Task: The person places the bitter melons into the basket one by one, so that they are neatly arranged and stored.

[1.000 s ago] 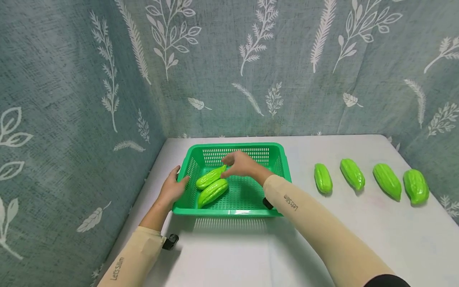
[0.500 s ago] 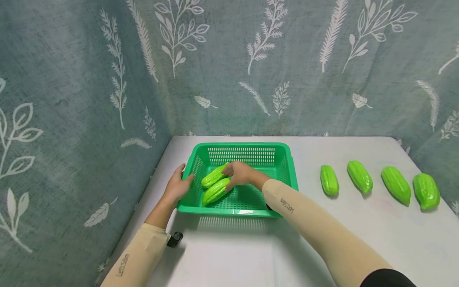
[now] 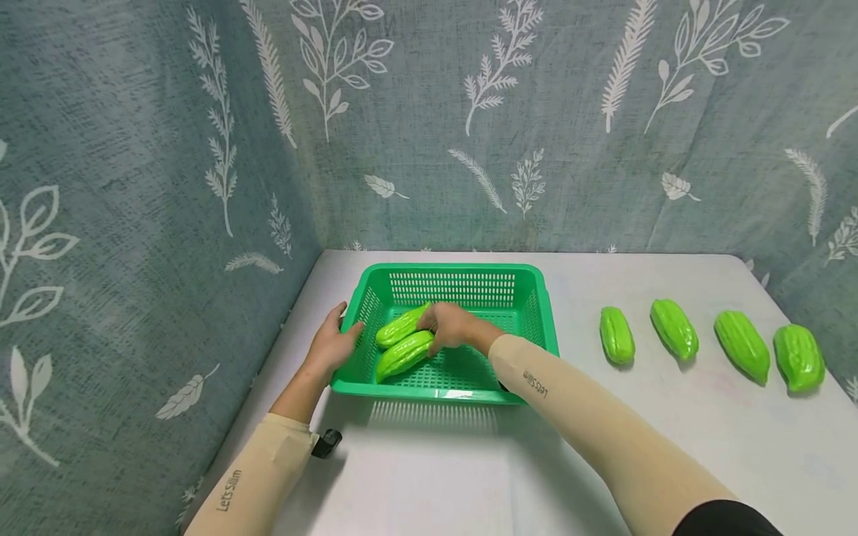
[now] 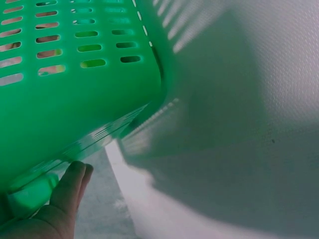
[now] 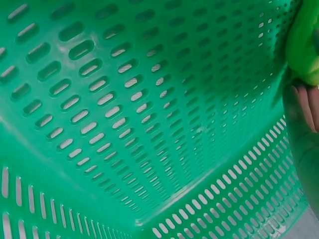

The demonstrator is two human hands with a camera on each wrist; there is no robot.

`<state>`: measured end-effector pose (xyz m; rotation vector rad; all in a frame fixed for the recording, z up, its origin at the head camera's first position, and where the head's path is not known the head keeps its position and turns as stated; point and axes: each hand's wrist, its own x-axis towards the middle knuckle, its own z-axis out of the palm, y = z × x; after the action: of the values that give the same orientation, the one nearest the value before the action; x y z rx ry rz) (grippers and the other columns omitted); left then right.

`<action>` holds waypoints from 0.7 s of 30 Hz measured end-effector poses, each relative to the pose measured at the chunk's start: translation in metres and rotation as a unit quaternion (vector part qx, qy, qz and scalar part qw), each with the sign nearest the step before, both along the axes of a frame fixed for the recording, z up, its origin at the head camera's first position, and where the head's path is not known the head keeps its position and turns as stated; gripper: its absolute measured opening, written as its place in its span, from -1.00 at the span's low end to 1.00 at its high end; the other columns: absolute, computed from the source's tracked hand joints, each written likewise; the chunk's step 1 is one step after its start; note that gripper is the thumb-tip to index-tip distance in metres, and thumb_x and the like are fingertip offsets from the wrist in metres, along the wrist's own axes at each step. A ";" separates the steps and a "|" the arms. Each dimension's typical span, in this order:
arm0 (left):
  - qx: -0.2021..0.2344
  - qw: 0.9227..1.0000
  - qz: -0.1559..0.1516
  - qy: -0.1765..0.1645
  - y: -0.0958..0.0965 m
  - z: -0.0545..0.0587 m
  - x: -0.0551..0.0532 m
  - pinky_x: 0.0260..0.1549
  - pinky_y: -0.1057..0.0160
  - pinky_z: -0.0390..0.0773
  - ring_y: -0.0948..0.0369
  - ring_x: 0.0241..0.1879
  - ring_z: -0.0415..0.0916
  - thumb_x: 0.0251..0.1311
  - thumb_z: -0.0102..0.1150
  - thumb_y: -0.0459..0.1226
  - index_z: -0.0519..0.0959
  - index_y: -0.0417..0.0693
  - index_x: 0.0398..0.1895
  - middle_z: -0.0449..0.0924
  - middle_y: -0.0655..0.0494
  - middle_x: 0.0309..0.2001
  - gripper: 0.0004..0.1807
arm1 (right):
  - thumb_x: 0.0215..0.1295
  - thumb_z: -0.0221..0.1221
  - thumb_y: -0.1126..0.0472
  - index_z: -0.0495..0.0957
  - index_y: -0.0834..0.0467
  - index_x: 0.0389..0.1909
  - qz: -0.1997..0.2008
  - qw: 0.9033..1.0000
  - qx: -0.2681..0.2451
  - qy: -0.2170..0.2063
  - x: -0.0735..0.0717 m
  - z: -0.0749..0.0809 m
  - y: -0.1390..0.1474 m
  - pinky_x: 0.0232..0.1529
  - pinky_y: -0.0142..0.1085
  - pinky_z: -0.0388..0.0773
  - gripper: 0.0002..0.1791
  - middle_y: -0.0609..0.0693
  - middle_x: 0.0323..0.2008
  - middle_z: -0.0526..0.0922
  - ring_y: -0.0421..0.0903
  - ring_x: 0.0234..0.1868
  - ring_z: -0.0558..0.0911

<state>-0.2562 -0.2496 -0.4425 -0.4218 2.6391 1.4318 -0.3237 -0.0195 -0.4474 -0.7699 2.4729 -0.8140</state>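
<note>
A green plastic basket [image 3: 402, 391] with slotted walls stands on the white table. Two light green, ribbed bitter melons, a front one [image 3: 402, 359] and a rear one [image 3: 400, 327], lie side by side in its left half. My right hand [image 3: 454, 327] reaches inside and grips the right end of the front melon; part of its fingers is hidden. In the right wrist view, that hand [image 5: 305, 134] and a melon [image 5: 301, 50] show only at the right edge. My left hand [image 3: 328, 346] holds the basket's left rim, thumb on the inner side.
Right of the basket, several more bitter melons lie in a loose row: a short one [image 3: 617, 336], a second [image 3: 674, 330], a third [image 3: 742, 347] and a bulky one [image 3: 799, 359] near the right table edge. A leaf-patterned curtain [image 3: 415, 149] hangs behind and along the left.
My right hand has come down from above the melons, and its fingers have closed on the front one's end. My left hand stays on the rim. The head view has shifted slightly.
</note>
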 end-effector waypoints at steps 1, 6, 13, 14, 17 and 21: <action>0.001 1.000 0.001 0.000 0.000 0.000 0.000 0.25 -0.24 0.21 -0.17 0.40 0.07 0.43 -0.13 -0.10 -0.21 0.11 0.53 -0.02 -0.18 0.48 -0.27 | -0.09 0.46 0.26 0.55 0.14 0.09 0.001 1.000 -0.001 -0.001 0.001 0.001 0.000 0.07 -0.26 0.53 -0.39 0.06 0.11 0.59 0.00 0.10 0.58; -0.002 1.000 -0.004 0.002 -0.002 0.001 0.000 0.26 -0.23 0.21 -0.17 0.42 0.03 0.42 -0.13 -0.09 -0.20 0.11 0.53 -0.05 -0.20 0.48 -0.27 | -0.01 0.43 0.20 0.58 0.14 0.07 0.015 1.000 -0.008 -0.008 0.003 0.004 0.002 0.03 -0.30 0.55 -0.46 0.04 0.06 0.63 -0.04 0.07 0.60; -0.001 1.000 0.001 -0.004 0.000 0.001 0.000 0.26 -0.23 0.22 -0.16 0.40 0.07 0.43 -0.13 -0.09 -0.21 0.13 0.53 -0.03 -0.18 0.48 -0.27 | 0.00 0.43 0.19 0.59 0.14 0.07 0.037 0.999 -0.016 -0.011 0.004 0.009 0.007 0.03 -0.31 0.54 -0.47 0.03 0.06 0.61 -0.03 0.09 0.58; -0.003 1.000 0.000 -0.004 0.001 0.002 0.000 0.26 -0.23 0.22 -0.17 0.40 0.06 0.43 -0.14 -0.09 -0.22 0.13 0.53 -0.03 -0.18 0.48 -0.27 | -0.01 0.43 0.19 0.59 0.14 0.06 0.039 0.999 -0.018 -0.013 0.003 0.009 0.008 0.02 -0.31 0.55 -0.47 0.04 0.07 0.61 -0.03 0.09 0.59; -0.006 1.000 0.000 -0.005 0.001 0.002 0.000 0.25 -0.24 0.22 -0.17 0.41 0.06 0.43 -0.14 -0.08 -0.22 0.13 0.53 -0.04 -0.19 0.48 -0.27 | 0.00 0.43 0.19 0.59 0.12 0.06 0.040 0.999 -0.018 -0.018 0.002 0.010 0.010 0.00 -0.30 0.56 -0.48 0.03 0.10 0.60 -0.02 0.10 0.59; -0.005 1.000 -0.002 -0.005 0.000 0.002 0.000 0.26 -0.24 0.21 -0.18 0.41 0.05 0.43 -0.14 -0.09 -0.22 0.12 0.53 -0.05 -0.20 0.48 -0.27 | 0.02 0.41 0.16 0.59 0.09 0.07 0.039 0.999 -0.006 -0.016 0.001 0.014 0.011 -0.02 -0.29 0.57 -0.49 0.01 0.12 0.59 -0.03 0.10 0.59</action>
<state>-0.2559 -0.2492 -0.4410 -0.4226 2.6401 1.4119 -0.3228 -0.0084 -0.4333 -0.8457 2.3953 -0.8061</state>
